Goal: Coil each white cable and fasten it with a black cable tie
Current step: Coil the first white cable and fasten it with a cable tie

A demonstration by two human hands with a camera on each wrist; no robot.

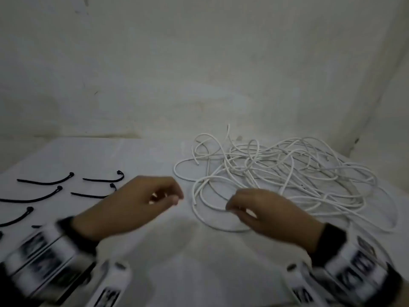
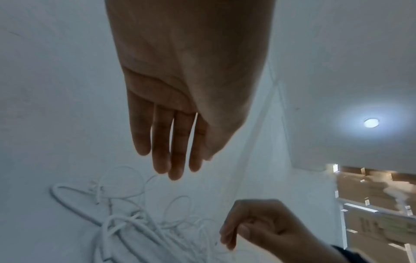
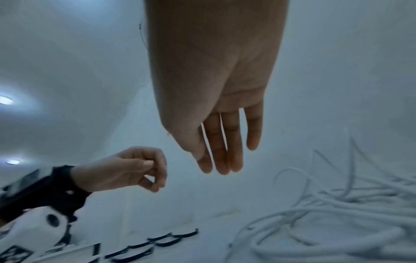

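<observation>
**Two empty hands over ties and cables**

At the left edge of the head view, the ties (image 1: 47,181) are lying in rows on the table (image 1: 141,156), black against its white top, each one apart from its neighbours. Just right of them the left hand (image 1: 135,202) is hovering above the table, fingers loosely curled and grasping nothing; the right wrist view is showing its thumb (image 3: 146,162) touching a fingertip with nothing between. Right of centre the right hand (image 1: 263,213) is hanging over the near loops of the cables (image 1: 287,171), its fingers loosely bent and likewise gripping nothing. The cables are sprawling in a loose white tangle across the right half of the table, uncoiled.
</observation>
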